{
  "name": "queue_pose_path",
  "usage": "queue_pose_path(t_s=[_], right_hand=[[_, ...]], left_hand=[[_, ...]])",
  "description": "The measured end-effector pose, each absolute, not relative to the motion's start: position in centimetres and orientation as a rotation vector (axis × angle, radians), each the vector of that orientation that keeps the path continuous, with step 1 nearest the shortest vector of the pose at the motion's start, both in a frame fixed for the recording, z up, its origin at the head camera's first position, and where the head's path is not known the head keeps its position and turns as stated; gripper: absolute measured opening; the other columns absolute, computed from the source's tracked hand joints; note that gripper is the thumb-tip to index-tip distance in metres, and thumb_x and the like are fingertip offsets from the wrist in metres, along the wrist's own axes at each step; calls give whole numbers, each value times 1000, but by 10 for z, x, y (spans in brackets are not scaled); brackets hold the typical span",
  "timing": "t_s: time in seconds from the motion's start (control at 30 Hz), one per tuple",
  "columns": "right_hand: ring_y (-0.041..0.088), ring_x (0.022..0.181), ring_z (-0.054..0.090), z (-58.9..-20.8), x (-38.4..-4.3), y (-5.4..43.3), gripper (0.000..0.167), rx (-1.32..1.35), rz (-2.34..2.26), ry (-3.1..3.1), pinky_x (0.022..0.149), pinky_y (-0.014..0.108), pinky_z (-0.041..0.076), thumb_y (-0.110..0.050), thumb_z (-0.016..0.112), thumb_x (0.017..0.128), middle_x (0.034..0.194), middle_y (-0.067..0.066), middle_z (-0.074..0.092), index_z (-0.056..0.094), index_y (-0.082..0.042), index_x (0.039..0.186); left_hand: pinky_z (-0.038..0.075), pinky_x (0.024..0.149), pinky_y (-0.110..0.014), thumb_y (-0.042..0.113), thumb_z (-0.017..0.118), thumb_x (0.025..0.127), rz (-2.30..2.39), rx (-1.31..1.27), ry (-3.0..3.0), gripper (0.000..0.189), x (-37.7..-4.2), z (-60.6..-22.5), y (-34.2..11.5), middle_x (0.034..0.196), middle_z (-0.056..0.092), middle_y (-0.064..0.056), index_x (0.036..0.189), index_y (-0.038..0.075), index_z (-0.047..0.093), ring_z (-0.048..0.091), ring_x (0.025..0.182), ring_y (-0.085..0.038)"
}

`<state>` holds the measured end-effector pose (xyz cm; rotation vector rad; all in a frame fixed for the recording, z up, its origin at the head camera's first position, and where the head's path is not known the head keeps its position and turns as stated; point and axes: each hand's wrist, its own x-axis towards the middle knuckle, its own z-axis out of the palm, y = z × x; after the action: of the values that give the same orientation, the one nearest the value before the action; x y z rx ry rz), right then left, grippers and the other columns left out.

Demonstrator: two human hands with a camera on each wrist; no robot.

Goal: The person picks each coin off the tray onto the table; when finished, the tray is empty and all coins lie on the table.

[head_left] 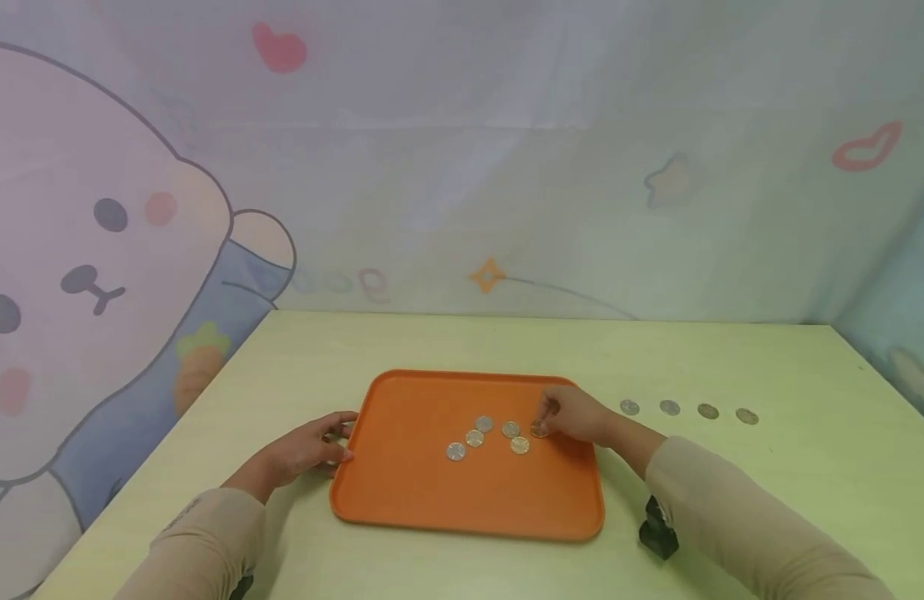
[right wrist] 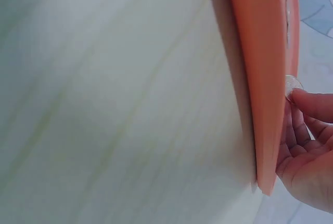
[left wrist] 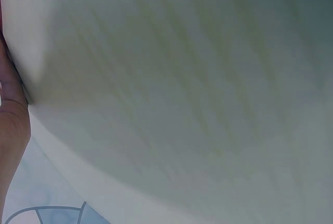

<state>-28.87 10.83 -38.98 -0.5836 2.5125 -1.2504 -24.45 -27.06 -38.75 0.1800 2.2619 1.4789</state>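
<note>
An orange tray (head_left: 417, 492) lies on the table, with several coins (head_left: 474, 438) spread over its middle. My right hand (head_left: 574, 414) reaches over the tray's right side and pinches a coin (head_left: 539, 429) between thumb and fingertips, at the right end of the group. The right wrist view shows that coin (right wrist: 292, 84) at the thumb tip, just past the tray's side wall (right wrist: 260, 88). My left hand (head_left: 304, 450) rests at the tray's left edge, thumb and fingertips touching the rim. Only a strip of the left hand (left wrist: 14, 125) shows in the left wrist view.
Several more coins (head_left: 669, 407) lie in a row on the table, right of the tray. The pale wooden table (head_left: 319, 346) ends at the back against a printed curtain (head_left: 432, 167) with a cartoon bear. A dark device (head_left: 659, 533) hangs under the right wrist.
</note>
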Motion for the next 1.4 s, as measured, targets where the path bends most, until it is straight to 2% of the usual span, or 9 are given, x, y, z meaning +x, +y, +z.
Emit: queue_pose_path(t_s=[0.4, 0.57, 0.77, 1.17, 1.4], right_hand=[[21, 80, 54, -377, -280, 116, 9, -604, -1406, 2435, 63, 29, 43, 5, 54, 77, 79, 9, 52, 48, 0, 79], [22, 70, 50, -373, -278, 118, 8, -599, -1449, 2426, 62, 34, 43, 3, 55, 78, 76, 9, 50, 48, 0, 81], [29, 72, 50, -367, -275, 126, 9, -575, -1461, 2425, 65, 39, 44, -2, 55, 80, 76, 8, 50, 49, 2, 85], [29, 74, 50, -354, -270, 161, 13, -613, -1501, 2433, 65, 36, 43, -5, 55, 81, 78, 9, 53, 49, 4, 87], [35, 76, 51, -353, -268, 177, 13, -602, -1510, 2443, 67, 34, 43, -4, 54, 82, 77, 11, 53, 47, 5, 88]], left_hand=[[47, 69, -34, 1, 55, 80, 1472, 153, 2270, 61, -246, -389, -271, 114, 33, -16, 132, -3, 24, 49, 86, -19], [46, 68, -34, 2, 55, 80, 1475, 178, 2261, 61, -245, -387, -271, 115, 33, -18, 132, -3, 23, 49, 84, -19], [46, 69, -33, 2, 54, 81, 1480, 177, 2253, 61, -244, -386, -272, 114, 33, -18, 132, -3, 23, 49, 84, -19], [46, 72, -35, 3, 55, 81, 1473, 166, 2262, 61, -244, -385, -272, 115, 33, -17, 132, -3, 23, 49, 87, -19], [46, 72, -35, 2, 54, 81, 1469, 133, 2273, 60, -245, -387, -272, 115, 35, -16, 132, -2, 24, 50, 86, -19]])
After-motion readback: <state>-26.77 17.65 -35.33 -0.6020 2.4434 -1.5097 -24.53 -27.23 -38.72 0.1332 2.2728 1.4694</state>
